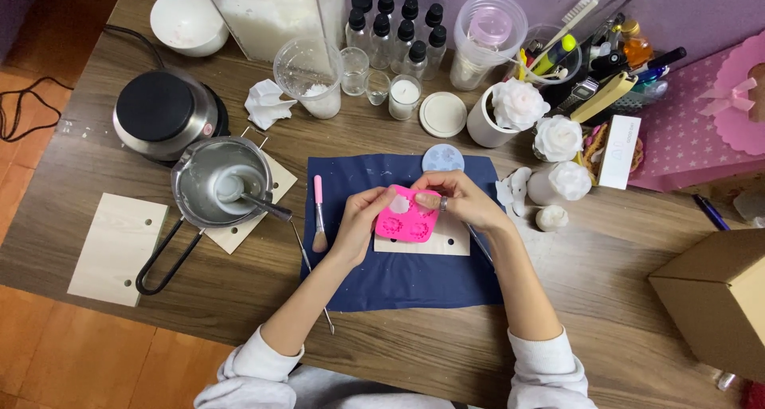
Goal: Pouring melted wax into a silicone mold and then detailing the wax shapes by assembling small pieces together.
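Both hands, left hand (360, 218) and right hand (458, 200), grasp the pink mould (406, 216) above the blue cloth (402, 277); bending it too hard may crack the white piece.

At a cluttered wooden table (606, 297), the person's left hand (360, 222) and right hand (462, 202) grip a bright pink silicone mould (406, 222) over a navy blue cloth (398, 281), beside a steel melting pot (219, 184) and 3 white wax flowers (558, 138).
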